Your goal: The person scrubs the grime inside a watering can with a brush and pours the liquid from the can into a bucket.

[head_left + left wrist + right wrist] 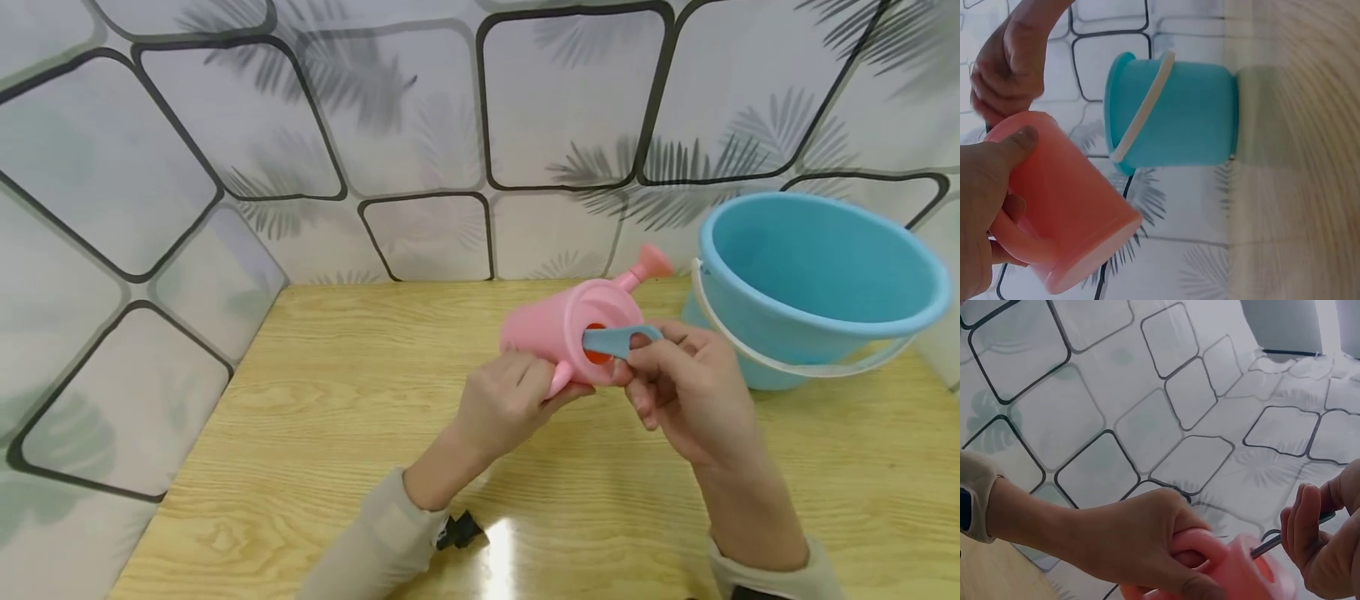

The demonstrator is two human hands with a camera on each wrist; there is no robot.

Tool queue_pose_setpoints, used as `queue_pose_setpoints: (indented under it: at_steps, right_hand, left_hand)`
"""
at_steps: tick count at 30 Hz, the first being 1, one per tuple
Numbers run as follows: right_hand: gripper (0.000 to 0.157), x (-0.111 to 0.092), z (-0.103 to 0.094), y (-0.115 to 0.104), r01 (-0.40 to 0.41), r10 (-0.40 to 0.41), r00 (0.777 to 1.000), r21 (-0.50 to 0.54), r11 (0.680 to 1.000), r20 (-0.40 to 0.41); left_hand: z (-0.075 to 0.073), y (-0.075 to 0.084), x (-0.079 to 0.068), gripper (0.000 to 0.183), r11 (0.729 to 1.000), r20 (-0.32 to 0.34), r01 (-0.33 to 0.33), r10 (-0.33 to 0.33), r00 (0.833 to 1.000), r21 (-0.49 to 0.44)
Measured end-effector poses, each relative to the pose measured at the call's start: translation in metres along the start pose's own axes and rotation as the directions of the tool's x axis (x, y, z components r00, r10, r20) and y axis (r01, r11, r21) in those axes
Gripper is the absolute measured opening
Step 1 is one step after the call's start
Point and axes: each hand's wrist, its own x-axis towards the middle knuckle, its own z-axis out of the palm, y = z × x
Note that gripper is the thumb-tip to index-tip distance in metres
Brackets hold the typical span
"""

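A pink watering can (pixel 536 325) is held up off the table, tilted so that its opening faces the person. My left hand (pixel 510 400) grips it by its handle (pixel 560 379). My right hand (pixel 693 383) pinches a flat light-blue tool (pixel 618 340), whose far end reaches into the can's mouth and is hidden there. Something orange-red (pixel 597 355) shows inside the can, its kind unclear. In the left wrist view the left thumb lies over the can's side (pixel 1060 181). The right wrist view shows the tool as a thin dark strip (pixel 1266 545) entering the opening.
A large light-blue bucket (pixel 787 333) with a white handle (pixel 795 367) stands on the wood-grain table (pixel 337 400) at the right. A patterned cloth (pixel 420 108) hangs behind and at the left. A small black object (pixel 460 529) is by the left cuff.
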Motion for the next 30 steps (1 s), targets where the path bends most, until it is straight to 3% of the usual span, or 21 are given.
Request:
queue_pose_setpoints:
  at_steps: [4, 10, 16, 21, 24, 26, 27, 28, 30]
  right_hand:
    - [0.032, -0.002, -0.005, -0.003, 0.028, -0.028, 1.000, 0.064, 0.998, -0.008]
    - [0.028, 0.001, 0.001, 0.000, 0.000, 0.001, 1.000, -0.047, 0.999, 0.028]
    - [0.026, -0.001, -0.008, -0.004, 0.040, -0.040, 0.999, 0.011, 0.999, 0.033]
    - [0.024, 0.003, -0.008, -0.003, -0.007, 0.013, 0.996, -0.076, 0.997, 0.091]
    - [0.021, -0.001, -0.007, -0.011, 0.040, -0.024, 0.994, -0.140, 0.989, 0.109]
    - [0.019, -0.006, -0.005, -0.018, 0.127, -0.100, 0.987, -0.233, 0.964, 0.122]
    - [0.018, -0.009, -0.004, -0.020, 0.183, -0.148, 0.980, -0.307, 0.934, 0.135]
    - [0.017, -0.012, -0.002, -0.021, 0.252, -0.203, 0.966, -0.398, 0.882, 0.162]
    - [0.016, -0.015, 0.002, -0.021, 0.388, -0.310, 0.922, -0.560, 0.732, 0.232]
  left_hand:
    - [-0.001, -0.001, 0.000, 0.057, 0.999, 0.006, 0.035, -0.035, 0.999, 0.014]
    - [0.000, 0.001, 0.001, 0.055, 0.999, -0.009, -0.015, 0.015, 1.000, 0.031]
    - [-0.002, -0.002, 0.001, 0.058, 0.999, 0.003, 0.033, -0.033, 0.999, 0.021]
    - [-0.003, 0.000, 0.004, 0.056, 0.999, -0.005, -0.024, 0.024, 1.000, -0.024]
    - [-0.004, -0.003, 0.004, 0.058, 0.999, 0.000, -0.014, 0.014, 1.000, -0.046]
    - [-0.005, -0.006, 0.004, 0.058, 0.997, -0.002, -0.014, 0.014, 1.000, -0.069]
    - [-0.005, -0.008, 0.004, 0.057, 0.996, -0.004, -0.017, 0.017, 1.000, -0.084]
    - [-0.006, -0.009, 0.003, 0.057, 0.995, -0.009, -0.022, 0.021, 1.000, -0.101]
    - [-0.007, -0.012, 0.003, 0.055, 0.992, -0.018, -0.036, 0.034, 0.999, -0.121]
